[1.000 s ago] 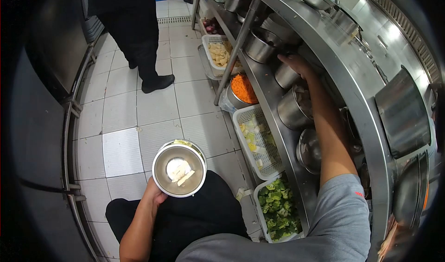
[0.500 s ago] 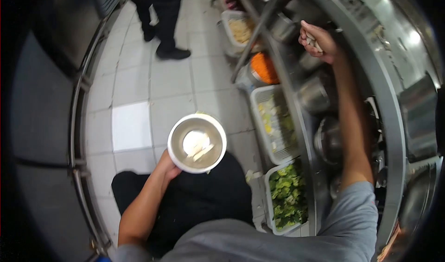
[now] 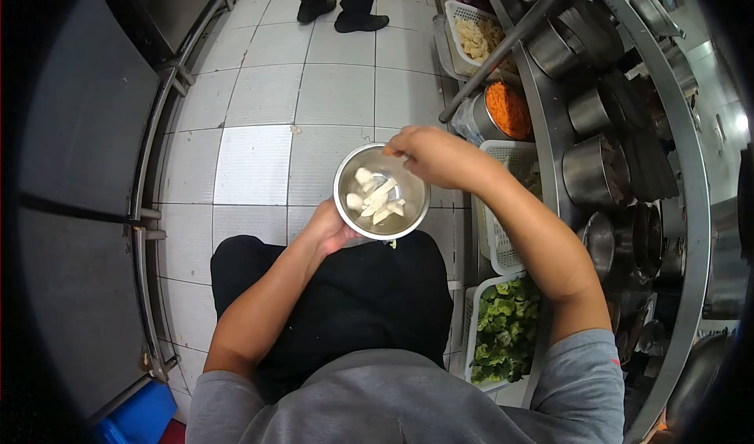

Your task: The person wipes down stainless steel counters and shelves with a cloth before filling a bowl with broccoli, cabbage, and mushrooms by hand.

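Note:
My left hand (image 3: 330, 226) is closed on the lower left side of a round metal bowl (image 3: 342, 197), which it holds up above my lap. Several pale, cut white pieces (image 3: 381, 200) lie inside the bowl, some stick-shaped and some chunky. Over the bowl's upper right rim is my right hand (image 3: 437, 157), palm down with its fingers curled together. A small orange tint shows at its fingertips, but I cannot make out whether that is a bit of food or a finger.
To the right, low down, stand a basket of chopped green leaves (image 3: 506, 330), a white basket (image 3: 503, 244), a pot of shredded carrot (image 3: 508, 110) and a basket of pale pieces (image 3: 477, 37). Pots (image 3: 593, 169) fill the metal shelf. A person's shoes (image 3: 361, 22) are ahead.
My right hand has come from the shelf side to the bowl, and the white pieces it held no longer show in it. More white pieces lie in the bowl. The view has shifted.

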A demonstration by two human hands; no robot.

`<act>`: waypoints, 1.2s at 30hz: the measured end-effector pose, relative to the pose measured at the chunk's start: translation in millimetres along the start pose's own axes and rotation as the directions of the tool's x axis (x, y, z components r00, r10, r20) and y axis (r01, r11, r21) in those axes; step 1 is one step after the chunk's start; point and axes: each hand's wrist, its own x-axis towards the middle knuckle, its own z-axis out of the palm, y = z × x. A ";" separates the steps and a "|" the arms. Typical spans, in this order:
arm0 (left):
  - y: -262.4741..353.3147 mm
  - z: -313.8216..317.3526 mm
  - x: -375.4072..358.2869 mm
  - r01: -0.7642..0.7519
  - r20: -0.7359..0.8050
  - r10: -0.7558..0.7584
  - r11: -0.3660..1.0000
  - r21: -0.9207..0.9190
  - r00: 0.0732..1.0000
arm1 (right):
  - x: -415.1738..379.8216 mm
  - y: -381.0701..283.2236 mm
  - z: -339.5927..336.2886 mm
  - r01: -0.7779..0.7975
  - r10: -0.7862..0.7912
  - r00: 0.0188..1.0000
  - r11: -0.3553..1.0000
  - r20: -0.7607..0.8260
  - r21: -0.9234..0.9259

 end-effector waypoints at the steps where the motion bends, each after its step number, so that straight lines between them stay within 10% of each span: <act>1: 1.4 0.3 3.1 0.009 0.013 -0.009 1.000 0.007 1.000 | -2.6 0.8 -7.5 -0.003 0.003 1.000 1.000 -0.002 0.004; 7: 2.3 -10.1 13.1 -0.033 -0.027 0.032 0.999 -0.016 0.999 | -12.3 -16.3 -3.5 -0.268 0.277 0.939 0.961 0.205 -0.069; 13: -2.3 -24.6 20.2 -0.053 -0.016 0.052 0.998 -0.047 0.999 | -16.0 -34.3 61.2 -0.078 0.110 0.980 0.979 0.165 -0.191; 19: 0.2 -15.4 20.0 -0.037 0.081 0.049 0.990 -0.137 0.996 | -71.7 -20.5 -60.8 -0.270 0.276 0.948 0.961 -0.156 0.058; 22: 5.5 -8.6 17.7 -0.025 0.012 0.026 0.994 -0.108 1.000 | -139.0 2.0 -150.3 -0.530 0.584 0.630 0.805 -0.511 0.267; 25: 4.8 -12.1 19.7 -0.038 0.041 0.043 0.993 -0.115 0.998 | -208.2 134.3 -203.9 -0.440 0.350 0.455 0.888 -0.819 0.135; 33: 6.7 -5.6 19.9 -0.008 0.063 0.018 0.989 -0.149 0.998 | -252.2 210.5 -238.0 -0.733 0.443 0.472 0.678 -0.762 -0.059; 35: 8.0 -1.2 17.7 -0.011 0.055 0.018 0.991 -0.137 0.998 | -262.2 251.8 -236.5 -0.653 0.273 0.503 0.742 -0.820 -0.153; 36: 6.9 -2.9 20.1 -0.011 0.097 0.023 0.991 -0.130 0.995 | -272.4 292.6 -242.9 -0.650 -0.048 0.572 0.581 -0.819 -0.489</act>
